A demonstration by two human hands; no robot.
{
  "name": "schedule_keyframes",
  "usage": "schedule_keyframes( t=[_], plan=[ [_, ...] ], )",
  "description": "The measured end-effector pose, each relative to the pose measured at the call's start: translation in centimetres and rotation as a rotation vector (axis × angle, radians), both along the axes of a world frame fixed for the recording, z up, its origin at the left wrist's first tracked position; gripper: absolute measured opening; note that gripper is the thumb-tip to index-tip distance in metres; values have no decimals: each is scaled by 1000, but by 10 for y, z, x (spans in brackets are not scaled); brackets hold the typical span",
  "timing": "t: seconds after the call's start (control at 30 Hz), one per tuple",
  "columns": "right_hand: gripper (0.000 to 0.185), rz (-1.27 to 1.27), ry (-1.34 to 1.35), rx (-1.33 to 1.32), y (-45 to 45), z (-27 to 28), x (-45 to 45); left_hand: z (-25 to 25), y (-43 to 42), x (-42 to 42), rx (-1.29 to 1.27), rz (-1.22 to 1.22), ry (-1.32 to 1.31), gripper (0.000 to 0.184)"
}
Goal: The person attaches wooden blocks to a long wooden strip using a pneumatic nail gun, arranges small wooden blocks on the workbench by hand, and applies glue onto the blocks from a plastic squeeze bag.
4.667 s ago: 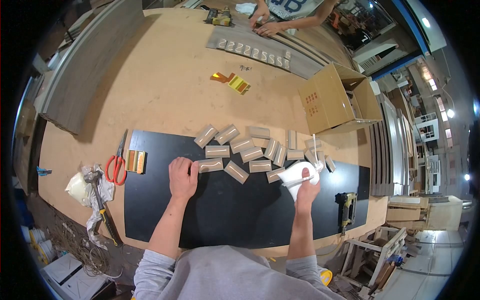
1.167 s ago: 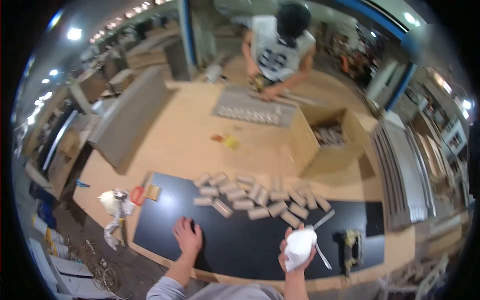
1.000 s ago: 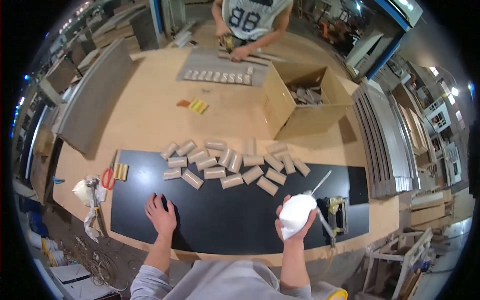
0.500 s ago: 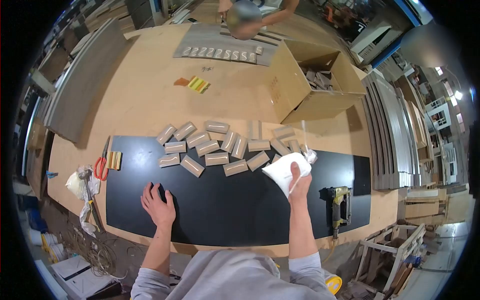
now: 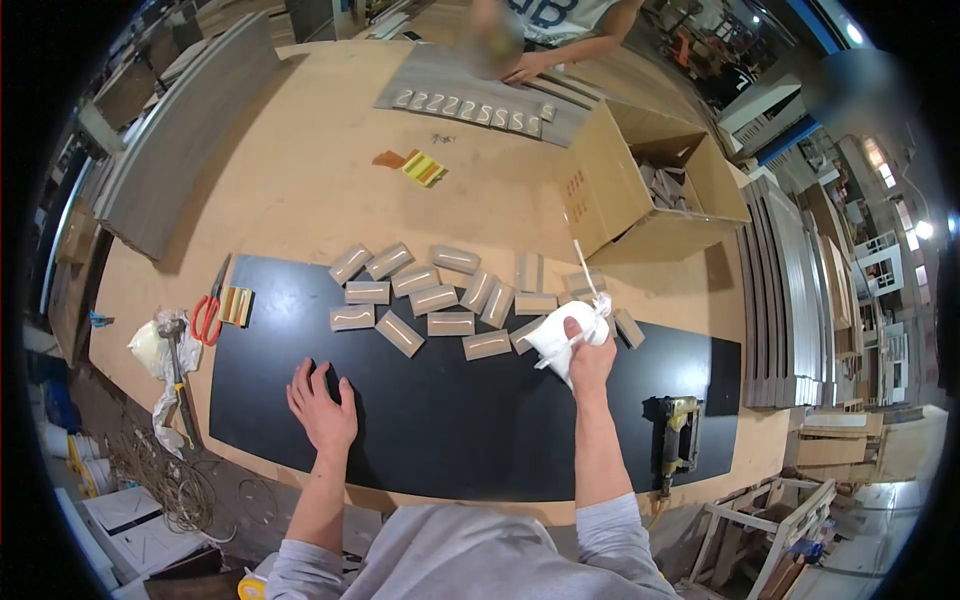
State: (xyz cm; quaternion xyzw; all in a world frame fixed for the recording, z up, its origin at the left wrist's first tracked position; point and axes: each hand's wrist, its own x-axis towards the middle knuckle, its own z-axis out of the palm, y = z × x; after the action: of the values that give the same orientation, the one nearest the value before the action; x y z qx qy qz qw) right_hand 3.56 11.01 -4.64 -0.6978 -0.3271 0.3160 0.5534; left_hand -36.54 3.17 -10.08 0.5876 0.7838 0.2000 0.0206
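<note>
In the head view, my right hand (image 5: 590, 362) is closed round a white glue bag (image 5: 556, 338), which looks twisted at the top. A thin white strip (image 5: 583, 262) sticks up beyond it. Under and beside the bag lie several small grey-brown wooden blocks (image 5: 433, 299), many with a white glue line on top. My left hand (image 5: 322, 408) lies with fingers spread on the black board (image 5: 430, 420), holding nothing. The bag and my hand hide some blocks on the right.
A nail gun (image 5: 680, 435) lies at the board's right; red-handled scissors (image 5: 207, 318) and a hammer (image 5: 178, 370) are at the left. A cardboard box (image 5: 610, 190) with wood pieces stands behind. Across the table, a person's hand (image 5: 525, 68) is near glue-marked blocks (image 5: 470, 110).
My right hand has moved slightly left with the glue bag, which has turned, uncovering a block at its right. My left hand stays put. The view has shifted a little; the other person's arm has moved.
</note>
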Motion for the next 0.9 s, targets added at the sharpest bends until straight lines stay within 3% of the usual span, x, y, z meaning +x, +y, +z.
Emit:
schedule_keyframes(
  t=[0.23,0.33,0.53,0.7,0.8,0.9],
  plan=[
    [42,-90,-83,-23,10,-9,28,0,0,0,-16,2,-6,44],
    [43,-91,5,32,13,-10,32,0,1,0,-20,5,-8,44],
    [44,-72,-152,57,10,-8,33,2,1,0,-20,2,-7,45],
    [38,-64,457,362,27,-24,37,1,-1,1,-20,6,3,45],
    [41,-111,175,151,39,-26,28,1,1,0,-14,-3,11,45],
    [42,-81,155,132,49,-25,15,1,1,1,-11,1,17,45]
  ],
)
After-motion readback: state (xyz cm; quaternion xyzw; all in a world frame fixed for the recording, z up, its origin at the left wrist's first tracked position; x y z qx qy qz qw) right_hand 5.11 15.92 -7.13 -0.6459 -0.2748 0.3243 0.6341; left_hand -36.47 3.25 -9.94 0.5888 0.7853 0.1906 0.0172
